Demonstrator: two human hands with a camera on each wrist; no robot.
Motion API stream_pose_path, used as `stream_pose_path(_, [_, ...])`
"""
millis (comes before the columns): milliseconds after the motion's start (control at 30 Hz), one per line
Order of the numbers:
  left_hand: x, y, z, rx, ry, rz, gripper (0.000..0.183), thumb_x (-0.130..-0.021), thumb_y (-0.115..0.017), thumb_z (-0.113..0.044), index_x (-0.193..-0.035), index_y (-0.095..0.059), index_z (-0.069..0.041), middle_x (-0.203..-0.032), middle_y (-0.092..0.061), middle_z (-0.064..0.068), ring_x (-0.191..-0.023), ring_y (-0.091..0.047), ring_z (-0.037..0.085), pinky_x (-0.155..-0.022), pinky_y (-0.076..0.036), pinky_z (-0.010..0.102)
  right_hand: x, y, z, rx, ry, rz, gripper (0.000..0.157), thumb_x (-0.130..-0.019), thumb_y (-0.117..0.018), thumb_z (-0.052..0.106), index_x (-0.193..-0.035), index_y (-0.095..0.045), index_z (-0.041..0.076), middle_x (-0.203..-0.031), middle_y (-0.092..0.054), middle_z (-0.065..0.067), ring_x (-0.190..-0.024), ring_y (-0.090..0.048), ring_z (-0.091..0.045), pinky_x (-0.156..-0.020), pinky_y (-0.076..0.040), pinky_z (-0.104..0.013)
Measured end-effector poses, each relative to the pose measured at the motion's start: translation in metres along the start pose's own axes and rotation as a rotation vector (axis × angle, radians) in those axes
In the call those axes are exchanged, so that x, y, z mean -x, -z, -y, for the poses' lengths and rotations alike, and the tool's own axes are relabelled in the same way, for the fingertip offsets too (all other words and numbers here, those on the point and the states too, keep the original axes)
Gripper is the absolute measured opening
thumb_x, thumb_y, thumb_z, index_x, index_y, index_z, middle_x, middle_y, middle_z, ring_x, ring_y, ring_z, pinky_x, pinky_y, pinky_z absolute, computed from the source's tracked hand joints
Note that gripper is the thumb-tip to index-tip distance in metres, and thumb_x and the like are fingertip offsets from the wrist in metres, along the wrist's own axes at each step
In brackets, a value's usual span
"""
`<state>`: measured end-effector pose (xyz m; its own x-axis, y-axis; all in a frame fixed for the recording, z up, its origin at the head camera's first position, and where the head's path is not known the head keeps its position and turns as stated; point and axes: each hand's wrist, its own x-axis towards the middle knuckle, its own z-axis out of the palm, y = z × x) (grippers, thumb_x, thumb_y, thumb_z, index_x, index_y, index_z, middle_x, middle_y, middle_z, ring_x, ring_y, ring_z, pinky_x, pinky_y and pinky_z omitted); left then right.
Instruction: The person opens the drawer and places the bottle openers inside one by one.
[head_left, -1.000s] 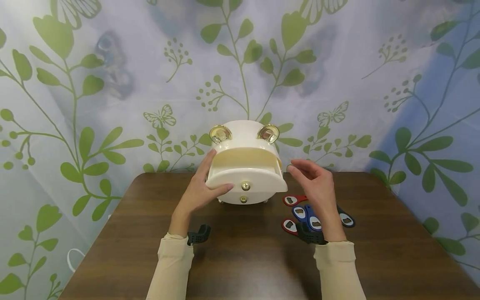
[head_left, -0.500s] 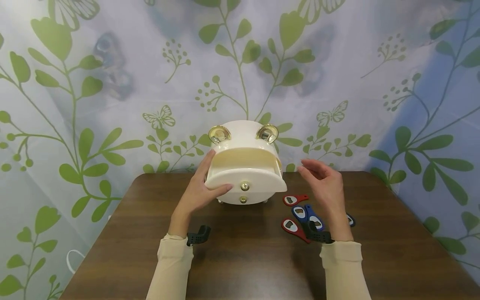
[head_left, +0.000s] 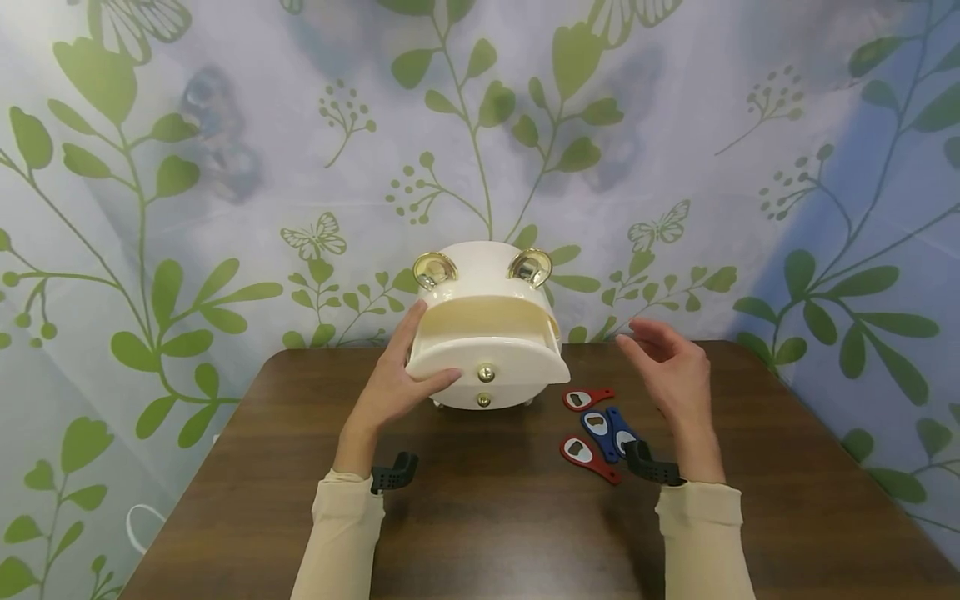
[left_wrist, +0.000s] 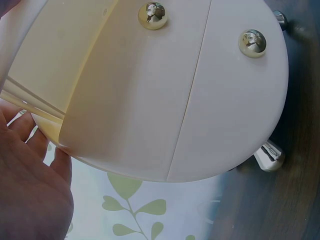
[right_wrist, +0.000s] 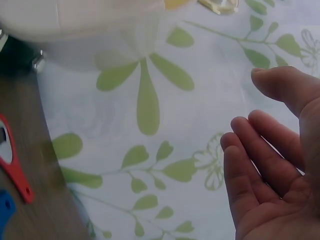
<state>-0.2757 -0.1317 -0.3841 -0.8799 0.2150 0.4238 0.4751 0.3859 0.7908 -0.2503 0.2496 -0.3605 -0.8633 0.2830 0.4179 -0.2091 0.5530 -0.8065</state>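
Note:
A small cream drawer cabinet [head_left: 491,275] with gold-rimmed ears stands on the table, its upper drawer [head_left: 487,360] pulled out. That drawer looks bare inside where it shows; the lower one sits flush. My left hand [head_left: 393,379] rests on the cabinet's left side, fingers extended along it, the thumb overlapping the drawer front in the head view. In the left wrist view the fingertips touch the side near the drawer's corner. My right hand [head_left: 675,379] is held in the air right of the cabinet, fingers loosely bent, nothing between them.
Several bottle openers lie right of the cabinet: a red bottle opener [head_left: 587,398] at the back, two blue bottle openers [head_left: 598,425] side by side, and another red bottle opener [head_left: 588,457] in front. A leaf-patterned cloth [head_left: 480,125] hangs behind the brown table [head_left: 480,517].
My right hand has moved away from the cabinet to the right, uncovering more of the bottle openers and hiding the dark one. My left hand stays on the cabinet, and the drawer stays pulled out.

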Motion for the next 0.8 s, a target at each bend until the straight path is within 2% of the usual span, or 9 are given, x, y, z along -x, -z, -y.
stream_pose_path(100, [0.000, 0.000, -0.001, 0.004, 0.002, 0.001, 0.109, -0.082, -0.088, -0.040, -0.165, -0.017, -0.040, -0.171, -0.013, -0.014, -0.158, -0.016, 0.018, -0.122, -0.025, 0.058, 0.000, 0.007, -0.005, 0.029, 0.003, -0.008, 0.047, -0.094, -0.076, 0.041, -0.133, -0.071, 0.015, -0.129, -0.072, -0.009, -0.116, -0.070, -0.023, -0.090, -0.050, -0.017])
stream_pose_path(167, [0.001, -0.001, -0.001, 0.006, 0.004, 0.001, 0.109, -0.082, -0.088, -0.040, -0.165, -0.017, -0.040, -0.171, -0.013, -0.014, -0.158, -0.016, 0.018, -0.122, -0.025, 0.058, 0.000, 0.011, -0.010, 0.044, 0.003, -0.016, 0.048, -0.094, -0.077, 0.039, -0.134, -0.070, 0.014, -0.130, -0.072, -0.010, -0.120, -0.068, -0.029, -0.089, -0.050, -0.016])
stream_pose_path(267, [0.001, 0.000, -0.002, 0.005, 0.001, -0.001, 0.109, -0.082, -0.088, -0.039, -0.165, -0.017, -0.040, -0.171, -0.013, -0.014, -0.158, -0.016, 0.018, -0.122, -0.025, 0.058, -0.002, 0.017, -0.017, 0.069, -0.003, -0.029, 0.049, -0.094, -0.077, 0.039, -0.134, -0.070, 0.013, -0.131, -0.071, -0.011, -0.121, -0.067, -0.030, -0.087, -0.048, -0.012])
stream_pose_path(500, [0.000, 0.000, -0.001, 0.002, -0.010, -0.007, 0.109, -0.082, -0.088, -0.040, -0.165, -0.017, -0.039, -0.171, -0.014, -0.013, -0.158, -0.017, 0.018, -0.122, -0.025, 0.058, -0.004, 0.031, -0.034, 0.149, -0.033, -0.036, 0.053, -0.094, -0.074, 0.045, -0.137, -0.068, 0.013, -0.133, -0.070, -0.009, -0.124, -0.066, -0.031, -0.089, -0.048, -0.013])
stream_pose_path(667, [0.000, 0.000, 0.000, 0.002, -0.008, -0.002, 0.109, -0.082, -0.087, -0.042, -0.165, -0.018, -0.039, -0.171, -0.013, -0.016, -0.158, -0.016, 0.017, -0.122, -0.025, 0.058, -0.004, 0.041, -0.047, 0.186, -0.068, -0.041, 0.055, -0.094, -0.074, 0.045, -0.138, -0.067, 0.012, -0.135, -0.069, -0.012, -0.125, -0.064, -0.034, -0.085, -0.042, -0.010])
stream_pose_path(733, [0.001, 0.000, 0.001, 0.007, -0.003, -0.003, 0.109, -0.082, -0.087, -0.042, -0.165, -0.018, -0.040, -0.170, -0.013, -0.017, -0.158, -0.016, 0.016, -0.123, -0.025, 0.057, -0.004, 0.044, -0.053, 0.200, -0.078, -0.040, 0.056, -0.094, -0.074, 0.045, -0.138, -0.066, 0.011, -0.135, -0.068, -0.014, -0.125, -0.064, -0.035, -0.086, -0.044, -0.013])
stream_pose_path(800, [0.001, 0.000, 0.001, 0.010, -0.003, -0.003, 0.108, -0.082, -0.087, -0.041, -0.165, -0.018, -0.040, -0.171, -0.013, -0.017, -0.158, -0.016, 0.016, -0.123, -0.025, 0.057, -0.004, 0.047, -0.058, 0.216, -0.080, -0.022, 0.058, -0.095, -0.073, 0.045, -0.140, -0.064, 0.008, -0.137, -0.066, -0.017, -0.126, -0.063, -0.038, -0.094, -0.050, -0.025])
